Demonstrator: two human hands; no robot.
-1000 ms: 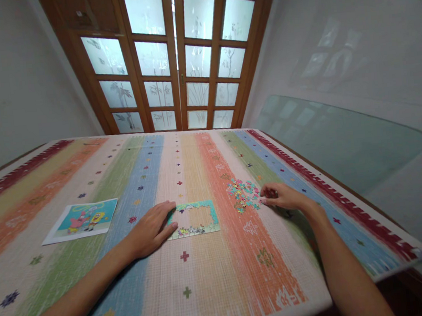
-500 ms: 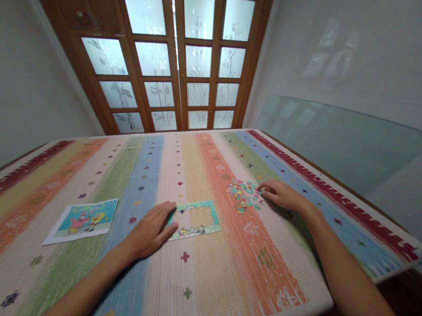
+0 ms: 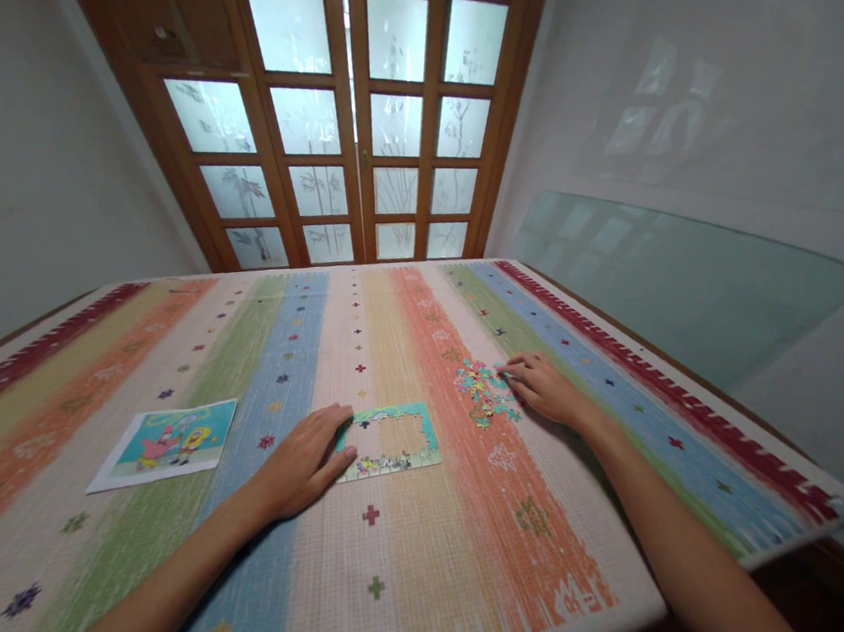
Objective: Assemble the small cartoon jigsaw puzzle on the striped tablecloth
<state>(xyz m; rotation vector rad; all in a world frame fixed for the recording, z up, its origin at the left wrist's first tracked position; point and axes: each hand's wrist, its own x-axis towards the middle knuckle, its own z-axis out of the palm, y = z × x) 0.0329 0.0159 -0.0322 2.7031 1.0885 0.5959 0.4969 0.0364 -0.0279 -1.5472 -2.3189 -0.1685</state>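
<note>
A partly assembled jigsaw puzzle (image 3: 426, 436) lies flat on the tablecloth, its border joined around an open middle through which the cloth shows. My left hand (image 3: 308, 461) rests flat on its left edge, thumb and fingers apart. To the right is a heap of loose jigsaw pieces (image 3: 482, 395), mostly teal, pink and yellow. My right hand (image 3: 547, 391) is at the heap's right side, its fingertips brought together on a small jigsaw piece there; the fingers partly cover it. A printed cartoon picture (image 3: 179, 442) lies on the left, showing a pink starfish and a yellow sponge figure.
A striped, multicoloured tablecloth (image 3: 417, 558) covers the table, whose front edge is near me. Beyond the far edge stand wooden doors (image 3: 357, 162) with frosted panes. A pale glass panel (image 3: 674, 269) leans on the wall at the right.
My right hand has shifted left, further over the heap of pieces, and its fingers now cover the heap's right side. The left hand and the puzzle border stay put.
</note>
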